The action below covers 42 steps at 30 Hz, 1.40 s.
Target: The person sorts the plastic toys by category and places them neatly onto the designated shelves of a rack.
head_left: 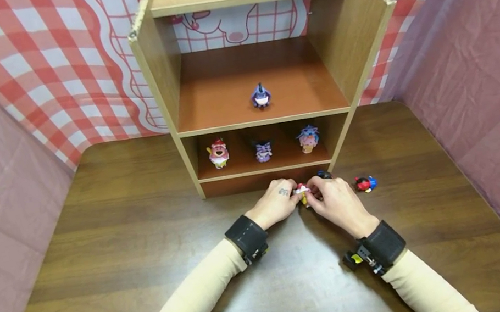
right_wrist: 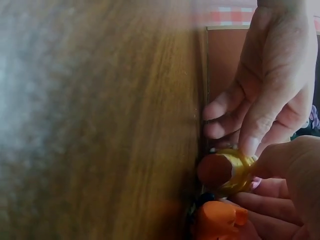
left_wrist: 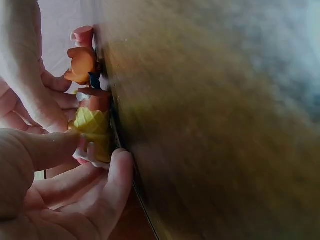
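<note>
Both hands meet over the table just in front of the shelf, at a small toy figurine [head_left: 303, 194] with a red and white top and a yellow, waffle-patterned lower part. My left hand [head_left: 278, 201] pinches it between thumb and fingers from the left. From the other side my right hand [head_left: 339, 204] grips it with thumb and fingertips. The yellow cone part [left_wrist: 92, 125] shows between the fingers in the left wrist view, and its round brown end [right_wrist: 215, 170] faces the right wrist camera. An orange figurine [right_wrist: 217, 220] lies close beside the right fingers.
A wooden shelf unit [head_left: 264, 121] stands behind the hands. Its lower level holds a pink bear figurine [head_left: 218, 153], a purple figurine [head_left: 263, 151] and a blue-and-pink one [head_left: 309, 139]; a blue-purple figurine [head_left: 261, 96] stands above. A red-and-blue figurine [head_left: 365, 183] lies at right.
</note>
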{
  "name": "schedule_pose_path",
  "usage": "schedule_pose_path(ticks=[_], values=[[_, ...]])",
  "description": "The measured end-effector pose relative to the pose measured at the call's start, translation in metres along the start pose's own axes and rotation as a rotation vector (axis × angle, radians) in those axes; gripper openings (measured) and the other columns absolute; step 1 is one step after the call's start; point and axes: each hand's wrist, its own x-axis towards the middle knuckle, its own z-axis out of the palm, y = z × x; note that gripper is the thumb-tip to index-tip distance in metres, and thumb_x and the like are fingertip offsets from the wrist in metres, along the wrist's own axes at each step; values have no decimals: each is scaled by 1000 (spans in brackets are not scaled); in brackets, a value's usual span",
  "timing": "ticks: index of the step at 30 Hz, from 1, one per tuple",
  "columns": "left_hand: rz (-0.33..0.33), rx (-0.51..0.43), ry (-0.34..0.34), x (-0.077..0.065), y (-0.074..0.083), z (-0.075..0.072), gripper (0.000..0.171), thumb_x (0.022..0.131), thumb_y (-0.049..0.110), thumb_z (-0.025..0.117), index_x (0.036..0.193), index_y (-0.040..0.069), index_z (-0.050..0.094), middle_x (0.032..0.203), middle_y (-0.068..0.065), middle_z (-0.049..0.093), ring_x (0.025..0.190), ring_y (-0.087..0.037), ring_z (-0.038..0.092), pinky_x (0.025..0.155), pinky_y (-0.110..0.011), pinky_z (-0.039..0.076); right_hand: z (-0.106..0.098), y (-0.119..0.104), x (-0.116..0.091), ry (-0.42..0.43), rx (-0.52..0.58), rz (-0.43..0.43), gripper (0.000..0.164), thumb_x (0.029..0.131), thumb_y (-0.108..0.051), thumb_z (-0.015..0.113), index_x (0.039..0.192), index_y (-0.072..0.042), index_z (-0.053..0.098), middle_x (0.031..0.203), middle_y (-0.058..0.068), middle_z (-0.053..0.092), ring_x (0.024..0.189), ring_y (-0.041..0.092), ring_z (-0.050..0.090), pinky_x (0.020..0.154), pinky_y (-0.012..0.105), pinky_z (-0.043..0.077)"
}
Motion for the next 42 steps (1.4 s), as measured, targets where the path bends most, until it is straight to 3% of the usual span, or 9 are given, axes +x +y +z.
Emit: schedule_pose_path(ticks=[11,22,36,42], values=[[50,-56,111,-10,-5,-7,19,87,9,78,103,1,71,100,-13,66,89,-25,63,78,-33,53,3,4,1,-5,90,-91,13,86,-10,79,91,-6,68,82,4,77,75,17,75,68,39,58],[62,-122,130,-15,-11,-12,17,90,9,77,105,2,73,99,-11,68,89,-21,67,78,-25,53,-2,7,6,-50,185,-73,13,85,-4,79,93,-4,68,86,8,78,77,20,76,69,39,61],[-26,-222,58,-13,-7,-12,22,89,7,77,108,-3,73,109,-15,73,93,-20,73,75,-17,55,0,7,4,-77,252,-33,22,81,-4,84,88,-6,64,80,7,75,72,19,74,64,35,60],[-39,-226,58,-13,-8,-12,23,90,10,78,110,-1,73,108,-12,75,93,-18,73,76,-19,55,3,4,4,-101,355,42,28,82,0,82,103,4,64,90,16,77,79,26,76,69,34,62]])
